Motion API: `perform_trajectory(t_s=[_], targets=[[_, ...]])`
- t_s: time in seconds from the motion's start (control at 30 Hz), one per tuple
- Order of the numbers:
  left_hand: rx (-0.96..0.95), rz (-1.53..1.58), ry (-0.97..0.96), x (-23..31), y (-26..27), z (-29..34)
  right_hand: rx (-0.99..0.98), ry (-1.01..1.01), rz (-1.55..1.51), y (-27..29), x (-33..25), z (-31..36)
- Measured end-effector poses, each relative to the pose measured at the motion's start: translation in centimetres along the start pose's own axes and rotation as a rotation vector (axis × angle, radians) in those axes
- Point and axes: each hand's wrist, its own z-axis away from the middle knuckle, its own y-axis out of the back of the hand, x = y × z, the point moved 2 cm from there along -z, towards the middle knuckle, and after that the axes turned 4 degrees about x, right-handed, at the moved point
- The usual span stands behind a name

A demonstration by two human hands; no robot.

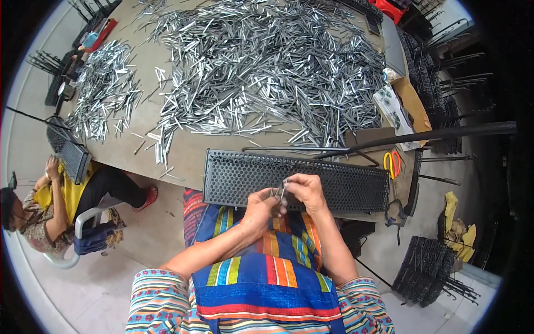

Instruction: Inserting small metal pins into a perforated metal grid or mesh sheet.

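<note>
My left hand [263,209] is closed around a few thin metal pieces, whose tips stick up between thumb and fingers. Close beside it, my right hand [306,192] pinches the upper end of a thin metal piece [282,190]; its exact kind is too small to make out. Both hands are over the near side of a black perforated rack [239,175], a long panel full of round holes lying along the table's near edge. A black rod handle [434,135] runs from the rack toward the right. Beyond the rack spreads a large heap of slim silvery metal pieces [250,67].
Scissors with red and yellow handles [392,165] lie right of the rack, near a cardboard box [410,106]. A smaller metal heap [105,83] is at the left. Another person [61,200] sits there with a similar rack. More black racks [425,270] stand at right.
</note>
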Motion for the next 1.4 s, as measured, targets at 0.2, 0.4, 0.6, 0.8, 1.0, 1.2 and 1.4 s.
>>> perform_trajectory(t_s=[0.2,0.4,0.6,0.8,1.0,1.2,1.4], targets=[[-0.124,-0.033,0.115,-0.1,-1.1,0.1,-0.092,-0.127,-0.281,1.3,0.7,0.2],[-0.041,-0.026,0.148,-0.3,-2.1,0.0,-0.044,-0.088,-0.212,2.0,1.5,0.2],[0.023,-0.002,0.135,0.0,-2.1,-0.2,0.142,0.131,-0.139,2.5,1.2,-0.2],[-0.02,-0.115,0.18,-0.2,-2.1,-0.4,0.234,0.232,-0.1,1.2,1.5,0.1],[-0.009,-0.126,0.131,-0.7,-2.0,-0.5,0.207,-0.095,-0.319,2.0,2.5,0.4],[0.046,-0.15,0.047,-0.1,-2.2,-0.5,0.204,0.019,-0.205,2.6,2.1,-0.4],[0.073,-0.017,0.198,0.0,-2.1,-0.3,0.499,0.616,0.143,2.1,0.3,-1.9]])
